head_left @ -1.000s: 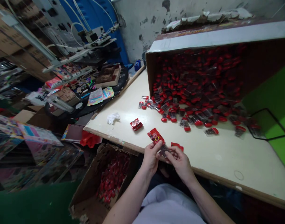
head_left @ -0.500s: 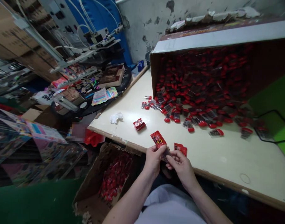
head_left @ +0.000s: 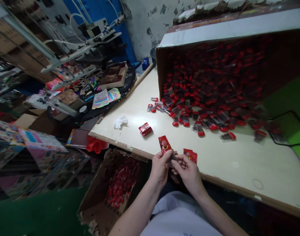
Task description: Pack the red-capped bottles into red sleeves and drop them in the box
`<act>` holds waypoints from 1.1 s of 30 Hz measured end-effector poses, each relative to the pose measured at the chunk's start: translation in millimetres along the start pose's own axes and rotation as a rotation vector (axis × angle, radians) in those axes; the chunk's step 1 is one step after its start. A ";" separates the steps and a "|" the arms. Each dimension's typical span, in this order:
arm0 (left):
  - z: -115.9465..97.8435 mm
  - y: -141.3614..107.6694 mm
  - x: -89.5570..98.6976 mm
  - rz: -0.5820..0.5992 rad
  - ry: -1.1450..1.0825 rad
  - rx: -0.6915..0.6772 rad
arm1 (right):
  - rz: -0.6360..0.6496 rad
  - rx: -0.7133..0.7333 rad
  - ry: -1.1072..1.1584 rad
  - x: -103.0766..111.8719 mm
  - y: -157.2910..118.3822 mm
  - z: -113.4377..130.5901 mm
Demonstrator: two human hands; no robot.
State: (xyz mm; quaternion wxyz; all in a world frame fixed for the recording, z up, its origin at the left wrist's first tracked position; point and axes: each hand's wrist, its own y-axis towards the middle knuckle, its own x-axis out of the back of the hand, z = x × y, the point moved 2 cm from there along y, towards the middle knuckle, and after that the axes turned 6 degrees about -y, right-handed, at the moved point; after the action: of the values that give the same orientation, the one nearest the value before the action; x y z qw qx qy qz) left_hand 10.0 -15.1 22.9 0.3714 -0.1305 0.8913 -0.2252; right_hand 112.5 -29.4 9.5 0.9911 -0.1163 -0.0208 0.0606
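Workshop bench against a stained plaster wall (head_left: 145,23); a cream worktop (head_left: 240,164) carries the items noted here. Left hand (head_left: 161,168): fingers (head_left: 158,160) closed on the lower part of a red printed card (head_left: 165,145), which stands upright above the hand. Right hand (head_left: 189,173): fingers (head_left: 179,160) pinched together at a small clear packet (head_left: 173,158) with dark contents, held between both hands just below the card. Whether packet and card are joined cannot be told; detail is too blurred. Both hands are at the worktop's near edge.

Two overlapping red cards (head_left: 190,155) lie just beside the right hand. Farther left are a red bundled pack (head_left: 145,129) and a crumpled white scrap (head_left: 120,122). A large cardboard carton (head_left: 226,34) lies tipped on its side on the worktop, its open end facing the person, filled with red-capped clear packets (head_left: 213,75). Many spilled packets (head_left: 184,119) lie in front of its mouth. Below the near edge, an open cardboard box (head_left: 90,209) holds more red items (head_left: 121,183).
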 end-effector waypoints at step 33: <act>-12.2 -9.2 12.3 -0.009 0.013 0.040 | 0.032 0.000 0.024 -1.7 -6.4 1.1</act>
State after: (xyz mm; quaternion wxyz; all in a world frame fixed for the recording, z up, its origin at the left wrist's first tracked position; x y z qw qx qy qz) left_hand -6.6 -24.2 27.7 0.3672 -0.1255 0.8883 -0.2455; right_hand 111.5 -35.6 12.0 0.9903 -0.1172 -0.0071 0.0750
